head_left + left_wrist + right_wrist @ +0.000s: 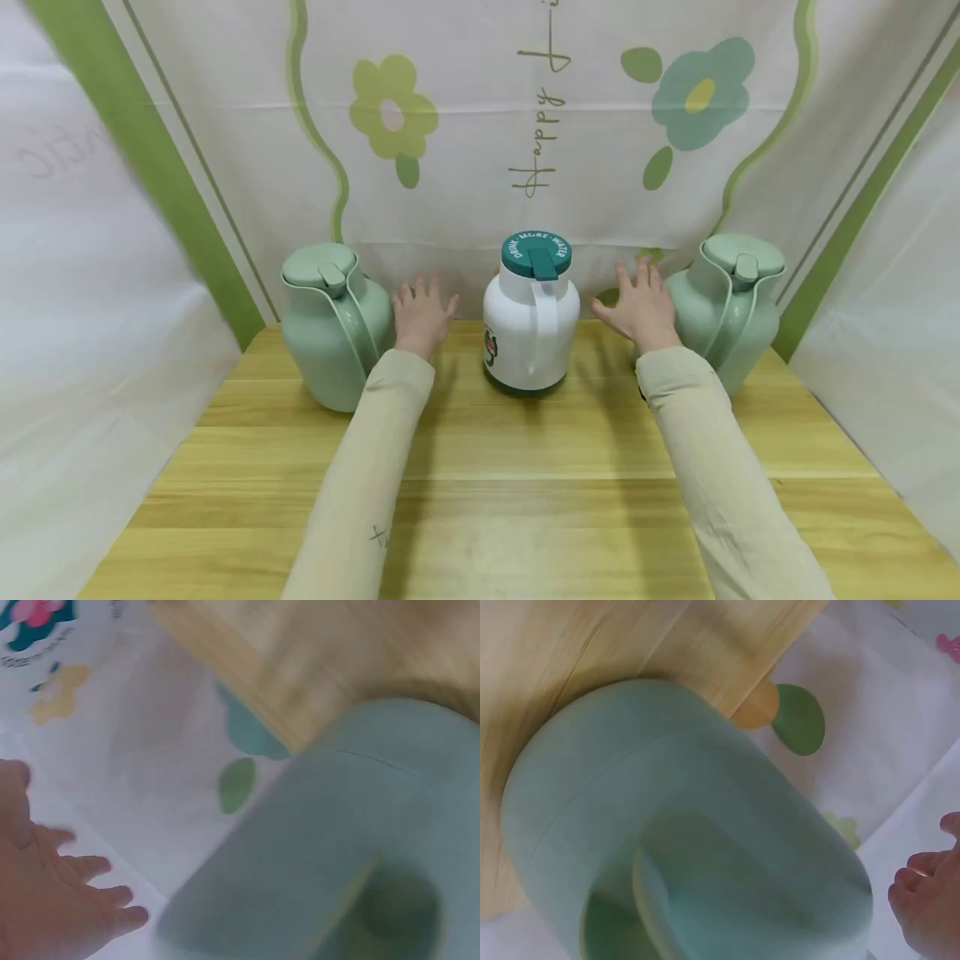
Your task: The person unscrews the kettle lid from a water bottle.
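A white thermos jug with a dark green lid and a white handle stands upright between my hands. My left hand has its fingers spread and holds nothing, just right of a pale green thermos jug. In the left wrist view that jug fills the right side, the hand at lower left. Likewise spread and holding nothing, my right hand is at the left side of another pale green thermos jug. The right wrist view shows this jug up close.
All the jugs stand toward the back of a wooden table. Behind them hangs a white cloth printed with flowers and writing. White sheeting with green bands hangs on both sides.
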Available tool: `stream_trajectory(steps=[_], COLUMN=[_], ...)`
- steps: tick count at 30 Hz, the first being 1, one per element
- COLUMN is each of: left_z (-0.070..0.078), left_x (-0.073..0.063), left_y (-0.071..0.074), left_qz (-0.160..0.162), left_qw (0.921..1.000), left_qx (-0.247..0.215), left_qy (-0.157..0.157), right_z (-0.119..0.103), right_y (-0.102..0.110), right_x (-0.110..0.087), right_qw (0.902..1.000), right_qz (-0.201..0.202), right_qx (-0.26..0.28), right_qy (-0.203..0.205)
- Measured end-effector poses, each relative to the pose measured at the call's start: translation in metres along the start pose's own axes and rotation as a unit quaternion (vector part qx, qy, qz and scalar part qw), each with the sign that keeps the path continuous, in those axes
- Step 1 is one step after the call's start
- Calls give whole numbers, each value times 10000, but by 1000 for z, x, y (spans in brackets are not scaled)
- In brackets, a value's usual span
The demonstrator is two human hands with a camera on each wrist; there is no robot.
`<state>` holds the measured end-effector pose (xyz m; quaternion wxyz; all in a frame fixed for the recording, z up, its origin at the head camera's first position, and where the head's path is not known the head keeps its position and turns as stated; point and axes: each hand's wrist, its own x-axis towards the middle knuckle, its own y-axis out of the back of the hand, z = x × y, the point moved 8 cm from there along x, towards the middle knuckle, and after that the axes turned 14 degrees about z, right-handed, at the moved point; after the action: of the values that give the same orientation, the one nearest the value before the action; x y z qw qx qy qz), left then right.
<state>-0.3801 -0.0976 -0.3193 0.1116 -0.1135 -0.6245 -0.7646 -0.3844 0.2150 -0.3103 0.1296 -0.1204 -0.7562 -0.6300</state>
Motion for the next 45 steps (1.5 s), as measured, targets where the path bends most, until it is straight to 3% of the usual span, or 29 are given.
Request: stream_trajectory(steps=[6,10,12,17,24,28,32,37,41,45], left_z=[26,44,49,48,21,-2,-17,-30,-50,-73], left_x=[-2,-8,-12,-25,-35,-37,-49,-72,-84,-88], left_y=[16,32,41,63,95,106,112,115,124,134], left_qz=[-244,-356,-510,-764,-79,426,758,955,1547,2161], left_qw=[9983,9935,9862,9581,9529,9398,9289,9214,9156,8917], left_qx=[-401,-960,-1509,-2751,-3029,-3388,-3625,-3765,-3711,-3968], left_qy=[-342,-490,-448,-245,-107,117,47,-150,-88,271], right_z=[2,3,3,-3,-17,-25,-38,-55,-74,-97], right_y=[2,4,5,13,32,48,66,81,87,90], right_x=[-1,-1,-1,1,8,15,20,25,29,32], right_qw=[9994,9985,9985,9977,9908,9786,9713,9740,9770,9792], right_qz=[-35,-17,25,260,780,1223,1437,1172,761,473], right_qx=[295,469,496,613,1057,1546,1811,1913,1989,1940], right_qy=[-183,-284,-247,-152,-324,-597,-554,-322,-65,371])
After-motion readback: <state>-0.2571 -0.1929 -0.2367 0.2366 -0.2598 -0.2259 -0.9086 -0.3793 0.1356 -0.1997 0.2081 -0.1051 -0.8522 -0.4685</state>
